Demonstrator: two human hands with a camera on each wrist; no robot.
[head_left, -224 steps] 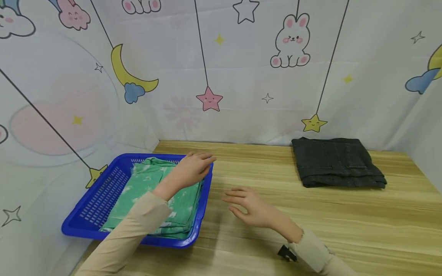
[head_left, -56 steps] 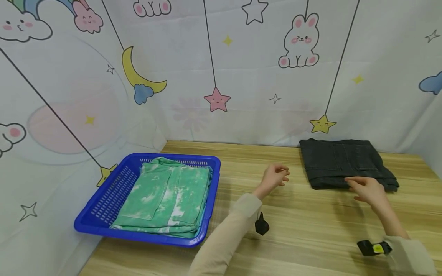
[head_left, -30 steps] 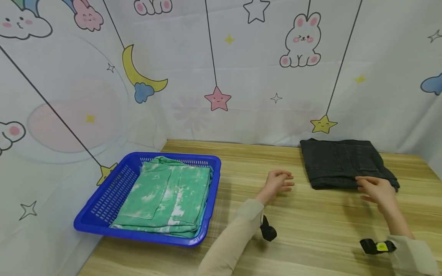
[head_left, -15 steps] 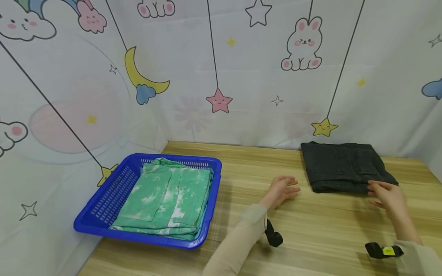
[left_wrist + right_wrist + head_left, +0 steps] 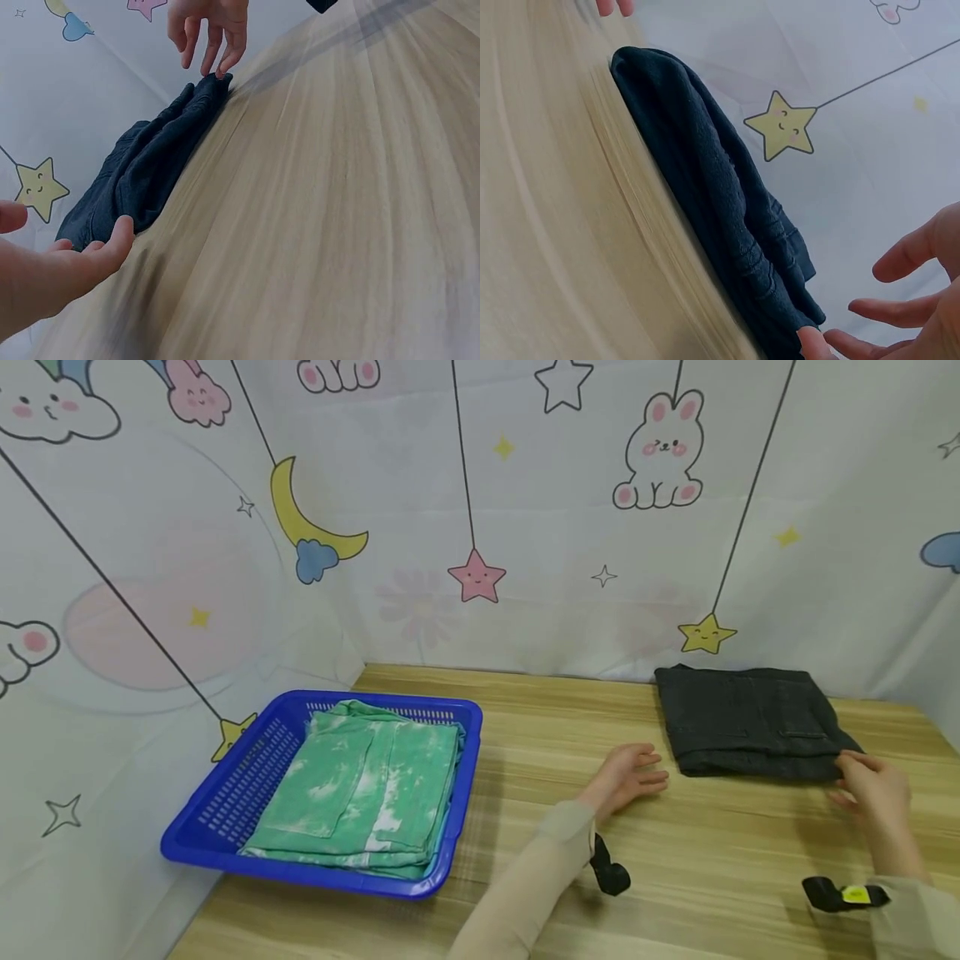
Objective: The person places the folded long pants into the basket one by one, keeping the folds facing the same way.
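Observation:
Folded black jeans (image 5: 750,722) lie on the wooden table at the back right, pocket seams facing up. My right hand (image 5: 876,793) is at their front right corner, thumb and fingers apart in the right wrist view. Its fingertips (image 5: 220,73) reach the end of the jeans (image 5: 154,161) in the left wrist view; whether they press on the cloth I cannot tell. My left hand (image 5: 626,779) hovers over the table just left of the jeans' front left corner, fingers loosely extended and holding nothing.
A blue plastic basket (image 5: 176,843) stands at the left with folded green-and-white garments (image 5: 352,785) inside. A white printed curtain (image 5: 555,618) closes off the back and sides. Black wrist cameras (image 5: 611,875) hang below both sleeves, close to the tabletop (image 5: 697,877).
Both hands have come from beside the basket to the jeans. In the last two seconds, the right hand has travelled right along their front edge to the corner; the left has drifted right.

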